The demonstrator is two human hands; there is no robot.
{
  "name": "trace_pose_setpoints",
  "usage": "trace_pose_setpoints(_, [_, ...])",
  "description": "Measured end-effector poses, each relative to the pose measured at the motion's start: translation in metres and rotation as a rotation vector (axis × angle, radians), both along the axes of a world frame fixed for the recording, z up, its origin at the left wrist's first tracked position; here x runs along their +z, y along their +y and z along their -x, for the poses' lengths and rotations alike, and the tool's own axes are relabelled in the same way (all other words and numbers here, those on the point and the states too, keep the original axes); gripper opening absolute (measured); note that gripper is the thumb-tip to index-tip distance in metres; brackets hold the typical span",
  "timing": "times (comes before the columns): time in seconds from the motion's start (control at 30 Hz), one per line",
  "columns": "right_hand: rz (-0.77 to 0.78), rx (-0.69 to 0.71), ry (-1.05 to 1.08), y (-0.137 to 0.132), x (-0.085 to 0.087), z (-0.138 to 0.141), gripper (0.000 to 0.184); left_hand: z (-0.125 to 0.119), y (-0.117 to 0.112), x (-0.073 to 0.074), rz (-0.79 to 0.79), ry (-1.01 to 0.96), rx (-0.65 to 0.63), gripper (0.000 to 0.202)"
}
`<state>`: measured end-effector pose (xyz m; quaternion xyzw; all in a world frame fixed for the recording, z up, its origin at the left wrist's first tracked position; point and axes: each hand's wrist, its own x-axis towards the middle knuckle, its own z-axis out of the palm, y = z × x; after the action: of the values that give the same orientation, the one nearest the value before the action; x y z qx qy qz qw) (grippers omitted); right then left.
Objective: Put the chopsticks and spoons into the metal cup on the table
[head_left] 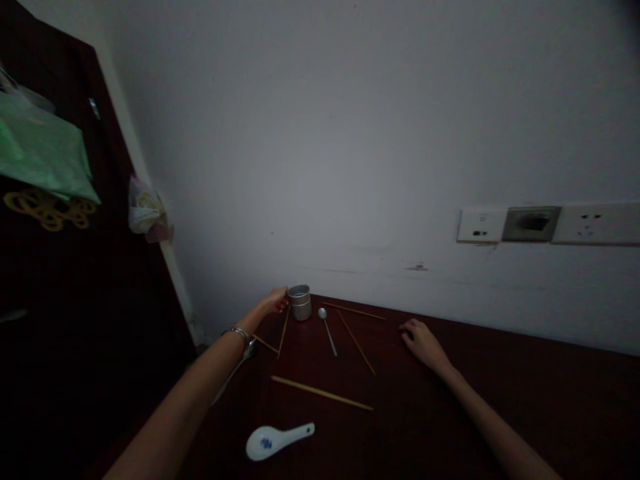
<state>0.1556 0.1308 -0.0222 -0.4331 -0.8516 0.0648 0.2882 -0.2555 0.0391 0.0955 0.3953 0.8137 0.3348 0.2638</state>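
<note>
My left hand (277, 301) is closed at the left side of a grey metal cup (301, 308), its fingers curled against the cup's edge; a handle there, if any, is hidden. The cup stands upright near the wall. Just below that hand, two thin chopsticks (283, 333) meet at an angle, and a metal spoon (249, 349) lies partly behind my wrist. My right hand (421, 341) rests on the table with loosely bent fingers, holding nothing. Between the hands lie a small long-handled metal spoon (329, 333) and a slanted chopstick (356, 342).
Another chopstick (354, 311) lies along the wall. Closer to me are a lighter chopstick (323, 393) and a white ceramic spoon (270, 441) with a blue mark. The dark red table (400, 427) meets a white wall with sockets (530, 224). At left is a dark door (75, 287).
</note>
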Motion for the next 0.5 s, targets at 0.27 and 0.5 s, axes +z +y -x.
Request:
trace_pose_setpoints(0.27, [-0.024, -0.025, -0.09, -0.003, 0.001, 0.001, 0.029, 0.025, -0.026, 0.01, -0.139, -0.022, 0.106, 0.029])
trace_pose_setpoints(0.5, [-0.123, -0.11, -0.381, -0.028, 0.023, 0.009, 0.028, 0.005, -0.06, 0.007, -0.239, 0.04, 0.129, 0.026])
